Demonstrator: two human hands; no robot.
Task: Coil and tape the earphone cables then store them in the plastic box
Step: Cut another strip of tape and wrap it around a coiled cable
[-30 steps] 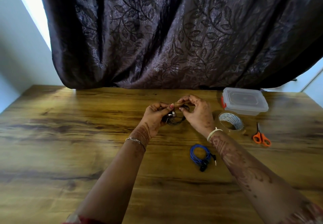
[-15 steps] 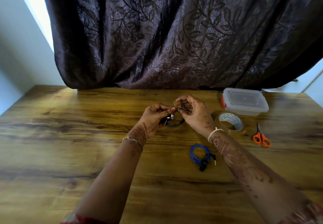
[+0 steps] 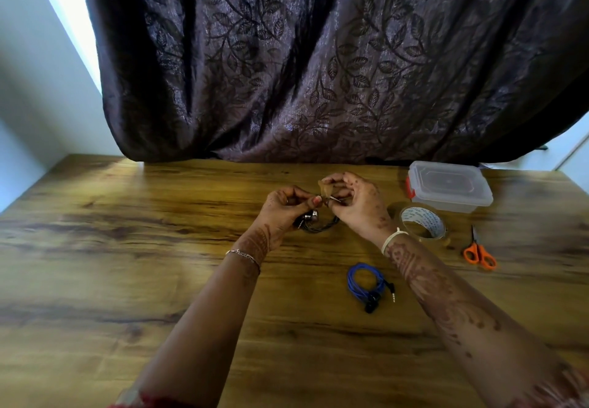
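Left hand (image 3: 287,207): fingers curled round one side of the coil, thumb and forefinger pinched at its top edge, close against the other hand.
Right hand (image 3: 357,207): fingers bent, pinching a small flap of tape at the fingertips; a thin bit of cable or plug showing just beneath, too small to tell which.
Black earphone coil (image 3: 320,225): held between both hands just above the worktop, hanging below the fingers, metallic earbud showing on its left side.
Piece of tape (image 3: 325,189): translucent, brownish, standing up above the coil between the two sets of fingertips.
Blue earphone coil (image 3: 363,282): wound up, lying flat on the worktop near the right forearm, black earbuds and plug at its near side; well apart from the box.
Plastic box (image 3: 449,186): clear, lid on, red latch on its left end; at the far right, by the curtain.
Tape roll (image 3: 422,223): just in front of the box, beside the right wrist.
Scissors (image 3: 479,253): orange handles, blades together, right of the tape roll.
Worktop (image 3: 127,248): dark wood grain.
Curtain (image 3: 318,57): dark, leaf-patterned, hanging behind.
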